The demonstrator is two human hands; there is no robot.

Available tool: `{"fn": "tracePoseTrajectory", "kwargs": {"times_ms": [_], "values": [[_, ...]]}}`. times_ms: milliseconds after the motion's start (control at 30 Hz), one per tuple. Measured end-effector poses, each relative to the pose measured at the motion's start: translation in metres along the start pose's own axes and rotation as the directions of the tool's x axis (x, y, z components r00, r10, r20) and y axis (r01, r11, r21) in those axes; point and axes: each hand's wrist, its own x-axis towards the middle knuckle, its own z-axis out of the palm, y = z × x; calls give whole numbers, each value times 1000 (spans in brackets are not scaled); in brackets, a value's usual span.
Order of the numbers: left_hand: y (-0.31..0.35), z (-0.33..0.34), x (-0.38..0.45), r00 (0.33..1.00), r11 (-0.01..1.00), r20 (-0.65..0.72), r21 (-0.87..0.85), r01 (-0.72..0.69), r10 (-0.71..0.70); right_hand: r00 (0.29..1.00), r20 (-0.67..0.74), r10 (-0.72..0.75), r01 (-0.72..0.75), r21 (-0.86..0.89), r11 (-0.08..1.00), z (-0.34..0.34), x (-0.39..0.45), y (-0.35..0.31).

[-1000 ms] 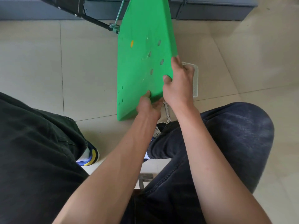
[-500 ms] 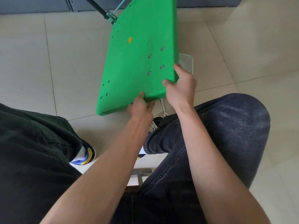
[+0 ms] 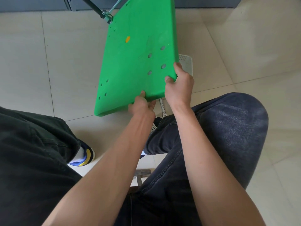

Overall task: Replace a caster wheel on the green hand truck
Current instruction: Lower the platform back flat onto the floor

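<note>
While your left hand (image 3: 141, 104) and right hand (image 3: 178, 86) grip the tilted deck (image 3: 136, 62), fingers curled round its edge, it may slip onto the wrench (image 3: 162, 107).

Green deck (image 3: 136, 62), tilted above a tiled floor (image 3: 48, 62), with bolt holes and one yellow spot (image 3: 127, 39); black handle bar (image 3: 92, 6) at its far corner. Left hand (image 3: 141, 106) grips the near edge, right hand (image 3: 179, 85) the near right corner. White basket (image 3: 186, 61) and wrench (image 3: 162, 107) on floor, partly hidden behind deck.
</note>
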Motion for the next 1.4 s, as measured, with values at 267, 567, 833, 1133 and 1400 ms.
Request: {"fn": "tracePoseTrajectory", "kwargs": {"times_ms": [267, 567, 833, 1133, 1400], "values": [[1, 5, 2, 998, 998, -32, -28, -55, 54, 999, -24, 29, -31, -61, 998, 14, 4, 1], [21, -9, 15, 992, 996, -91, -3, -90, 89, 999, 3, -36, 36, -198, 980, 43, -5, 4], [17, -9, 26, 984, 987, -117, 99, -124, 136, 999, 38, -13, 16, -91, 996, 55, 6, 24], [28, -29, 63, 957, 963, -183, 192, -191, 226, 987, 156, 31, -37, 40, 999, 85, 5, 39], [34, -43, 84, 905, 875, -193, 392, -284, 379, 939, 289, 185, -238, 159, 958, 122, 9, 54]]}}
